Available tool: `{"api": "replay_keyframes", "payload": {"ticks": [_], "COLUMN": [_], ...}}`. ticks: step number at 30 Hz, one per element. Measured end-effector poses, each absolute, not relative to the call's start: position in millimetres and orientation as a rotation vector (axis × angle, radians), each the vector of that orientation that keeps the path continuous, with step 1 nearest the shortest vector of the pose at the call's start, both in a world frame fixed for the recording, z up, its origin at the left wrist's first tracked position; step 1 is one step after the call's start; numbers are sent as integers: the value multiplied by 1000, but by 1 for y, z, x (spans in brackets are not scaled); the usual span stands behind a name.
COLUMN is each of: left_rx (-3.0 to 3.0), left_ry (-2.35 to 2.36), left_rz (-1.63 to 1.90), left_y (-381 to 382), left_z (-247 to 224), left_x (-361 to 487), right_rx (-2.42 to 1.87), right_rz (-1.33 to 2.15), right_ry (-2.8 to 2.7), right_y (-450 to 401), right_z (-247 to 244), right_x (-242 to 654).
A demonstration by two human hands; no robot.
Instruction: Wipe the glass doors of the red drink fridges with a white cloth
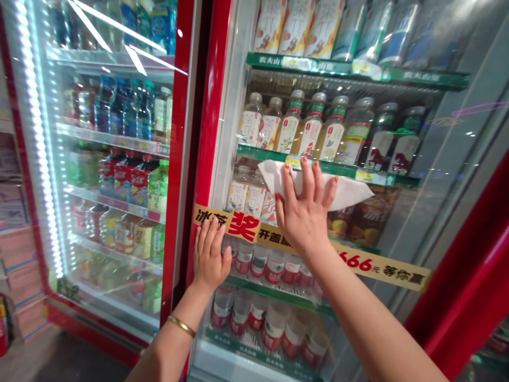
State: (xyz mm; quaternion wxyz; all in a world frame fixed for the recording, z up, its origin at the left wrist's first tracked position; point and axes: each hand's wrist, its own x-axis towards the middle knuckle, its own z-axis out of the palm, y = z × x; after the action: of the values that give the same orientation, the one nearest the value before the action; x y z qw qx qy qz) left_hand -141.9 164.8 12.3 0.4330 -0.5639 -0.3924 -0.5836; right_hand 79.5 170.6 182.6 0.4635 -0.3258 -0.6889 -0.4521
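With its fingers spread, my right hand [306, 212] holds a white paper wipe [350, 192] against the glass door [382, 223] of a drinks fridge. The wipe's corners stick out on both sides of the hand. Lower and to the left, my left hand [210, 254] rests open on the door's left edge, its fingertips over a gold strip sticker [274, 236] with black and red lettering. A gold bangle [182, 325] circles my left wrist. Part of the sticker is hidden behind my right forearm.
Bottled drinks [312, 124] stand in rows on green-edged shelves behind the glass. A second red-framed fridge [169, 175] with lit shelves stands to the left. Stacked cartons [26, 270] are at the far left, and a red frame [469, 265] slants along the right.
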Motion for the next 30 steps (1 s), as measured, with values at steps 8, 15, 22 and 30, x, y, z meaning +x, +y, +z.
{"api": "replay_keyframes", "payload": {"ticks": [8, 15, 22, 30], "left_rx": [-1446, -1437, -1449, -1453], "left_ry": [-941, -1005, -951, -1019], "left_rz": [-1446, -1338, -1497, -1437], "left_y": [164, 161, 159, 167], "left_z": [14, 17, 56, 64], "left_x": [-145, -142, -120, -115], "right_rx": [-525, -986, -740, -811], "right_rz": [-1227, -1091, -1191, -1100], "right_ry": [-2176, -1681, -1969, -1802], "right_y": [166, 160, 161, 155], "right_z": [154, 169, 121, 107], "right_x": [51, 85, 68, 82]}}
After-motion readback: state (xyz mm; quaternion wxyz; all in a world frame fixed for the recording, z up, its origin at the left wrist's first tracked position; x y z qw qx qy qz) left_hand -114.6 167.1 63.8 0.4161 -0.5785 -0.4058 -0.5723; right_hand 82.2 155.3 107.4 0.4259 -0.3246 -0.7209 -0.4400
